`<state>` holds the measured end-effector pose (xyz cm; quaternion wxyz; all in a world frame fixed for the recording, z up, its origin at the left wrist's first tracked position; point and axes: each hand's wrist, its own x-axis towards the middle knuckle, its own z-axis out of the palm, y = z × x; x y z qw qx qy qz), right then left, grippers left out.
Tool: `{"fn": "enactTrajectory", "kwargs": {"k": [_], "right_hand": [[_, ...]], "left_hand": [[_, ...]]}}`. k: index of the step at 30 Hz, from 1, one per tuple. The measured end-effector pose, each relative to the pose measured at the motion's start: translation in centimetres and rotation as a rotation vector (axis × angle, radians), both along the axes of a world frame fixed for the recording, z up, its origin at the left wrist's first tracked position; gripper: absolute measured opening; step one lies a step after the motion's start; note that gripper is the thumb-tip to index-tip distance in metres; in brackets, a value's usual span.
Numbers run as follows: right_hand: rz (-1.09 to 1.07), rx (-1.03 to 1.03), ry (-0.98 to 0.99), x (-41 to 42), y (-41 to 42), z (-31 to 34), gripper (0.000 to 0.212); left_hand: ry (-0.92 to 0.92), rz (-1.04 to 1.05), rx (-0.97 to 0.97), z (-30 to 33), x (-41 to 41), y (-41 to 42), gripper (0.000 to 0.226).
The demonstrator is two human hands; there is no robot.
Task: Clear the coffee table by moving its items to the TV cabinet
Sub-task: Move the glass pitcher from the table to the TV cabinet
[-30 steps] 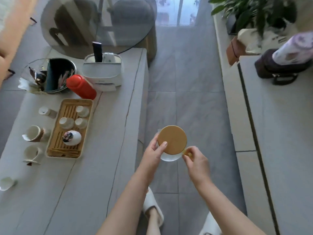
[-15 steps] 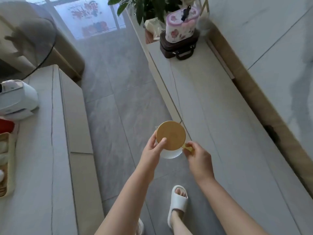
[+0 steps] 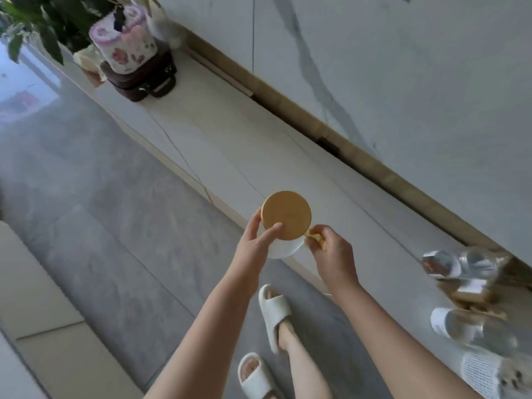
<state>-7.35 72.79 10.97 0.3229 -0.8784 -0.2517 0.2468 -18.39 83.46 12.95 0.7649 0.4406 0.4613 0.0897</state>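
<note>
I hold a white cup (image 3: pixel 283 248) capped by a round wooden lid (image 3: pixel 286 216), just above the front edge of the TV cabinet's pale stone top (image 3: pixel 230 145). My left hand (image 3: pixel 254 249) wraps the cup's left side with the thumb on the lid. My right hand (image 3: pixel 334 251) pinches the cup's golden handle (image 3: pixel 312 237). The coffee table (image 3: pixel 31 298) shows only as a pale corner at the lower left.
On the cabinet's far end sits a dark case (image 3: pixel 144 79) with a flowered pouch (image 3: pixel 123 47) on top, beside a leafy plant (image 3: pixel 49 21). Clear bottles (image 3: pixel 460 263) and other blurred items (image 3: pixel 472 329) lie on the cabinet at the right. My slippered feet (image 3: pixel 273 315) stand on grey floor tiles.
My view has swung right, away from the coffee table toward the TV cabinet. The cup, in both hands, has come over the cabinet's front edge. The bottles at the right have come into view.
</note>
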Motion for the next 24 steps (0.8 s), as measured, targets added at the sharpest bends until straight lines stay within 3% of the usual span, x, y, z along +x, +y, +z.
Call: {"fn": "enactTrajectory", "kwargs": {"k": [10,19,24], "right_hand": [[-0.051,-0.188,-0.019,8.5,-15.8,-0.3,0.012],[0.041,-0.316,0.081,18.0,-25.2,-5.3,0.014],[0.123,-0.35,0.127,21.9,-28.3,-7.9,0.016]], "left_hand": [[-0.017,-0.227,-0.135,-0.8,7.4,-14.3,0.052],[0.008,-0.174,-0.255,-4.9,14.4,-26.3,0.069],[0.066,-0.117,-0.298,-7.1,17.8,-30.0,0.067]]}}
